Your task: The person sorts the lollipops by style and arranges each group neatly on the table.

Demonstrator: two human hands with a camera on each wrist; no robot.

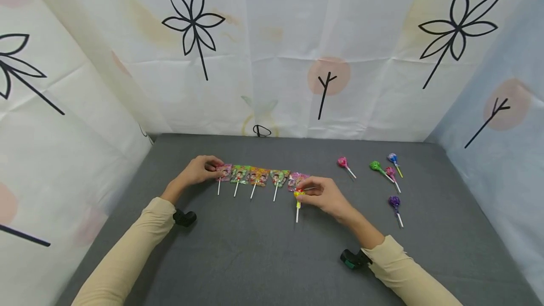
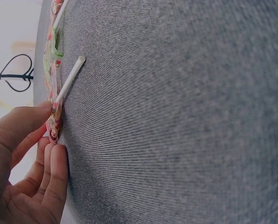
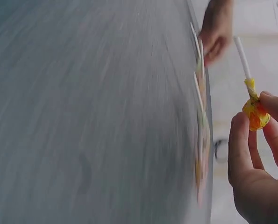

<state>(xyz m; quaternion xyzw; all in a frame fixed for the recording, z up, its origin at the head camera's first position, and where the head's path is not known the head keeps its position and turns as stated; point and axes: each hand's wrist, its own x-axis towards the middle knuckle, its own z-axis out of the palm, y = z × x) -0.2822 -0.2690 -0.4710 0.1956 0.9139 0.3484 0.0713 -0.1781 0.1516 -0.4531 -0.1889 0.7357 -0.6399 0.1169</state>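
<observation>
A row of flat-wrapped lollipops lies across the table: a pink one (image 1: 224,172), a green one (image 1: 240,174), an orange one (image 1: 259,176), another green one (image 1: 279,178) and another pink one (image 1: 293,182). At the row's left end my left hand (image 1: 204,169) holds the pink lollipop's wrapper (image 2: 56,123) between thumb and fingers. My right hand (image 1: 325,196) pinches a round yellow lollipop (image 3: 256,114) by its head, lifted off the table in the right wrist view. From the head view, this hand partly hides the last pink lollipop.
Round lollipops lie on the right of the grey table (image 1: 263,254): pink (image 1: 342,161), green (image 1: 375,165), another pink (image 1: 390,172), blue (image 1: 393,157) and purple (image 1: 394,201). A patterned white cloth (image 1: 276,27) stands behind the table.
</observation>
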